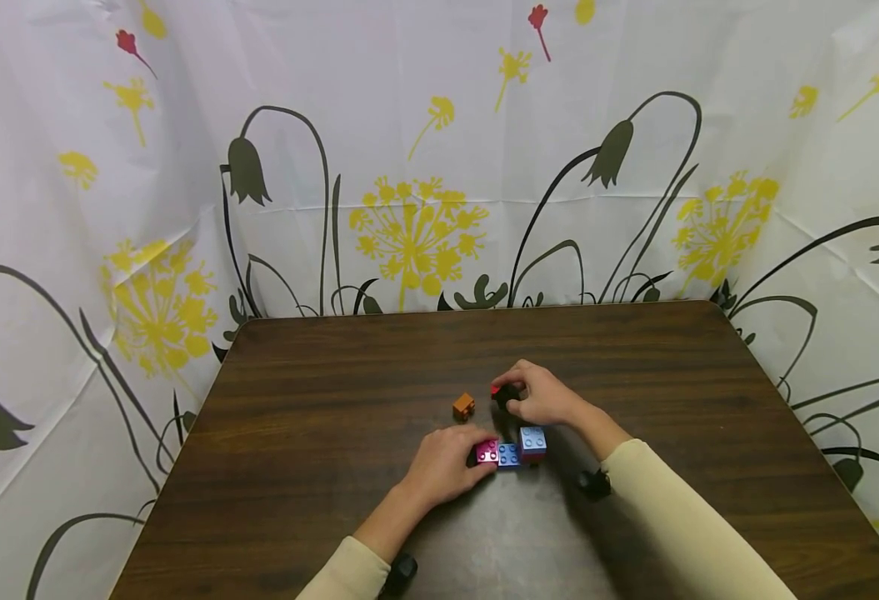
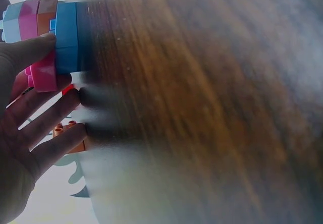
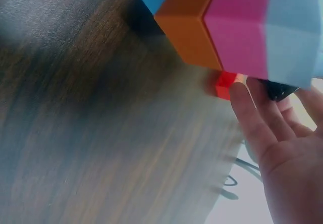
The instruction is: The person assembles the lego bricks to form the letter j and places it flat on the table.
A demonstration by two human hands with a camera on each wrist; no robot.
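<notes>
My left hand (image 1: pixel 442 462) pinches the left end of a small brick build between thumb and fingers. There, a pink brick (image 1: pixel 487 451) sits on a long blue brick (image 1: pixel 509 454). On the build's right end stands a stack of an orange brick (image 3: pixel 189 24), a magenta brick (image 3: pixel 237 27) and a light blue brick (image 1: pixel 532 437) on top. Behind the build, my right hand (image 1: pixel 547 398) holds a black brick (image 1: pixel 508 395) between thumb and fingers. Beside its fingertips is a red brick (image 3: pixel 225 86), partly covered by the hand in the head view.
A loose orange brick (image 1: pixel 464 406) lies on the dark wooden table (image 1: pixel 319 400), behind the left hand. Beyond the table's far edge hangs a white curtain (image 1: pixel 439 100) with a flower print. Black wrist cameras sit at both cuffs.
</notes>
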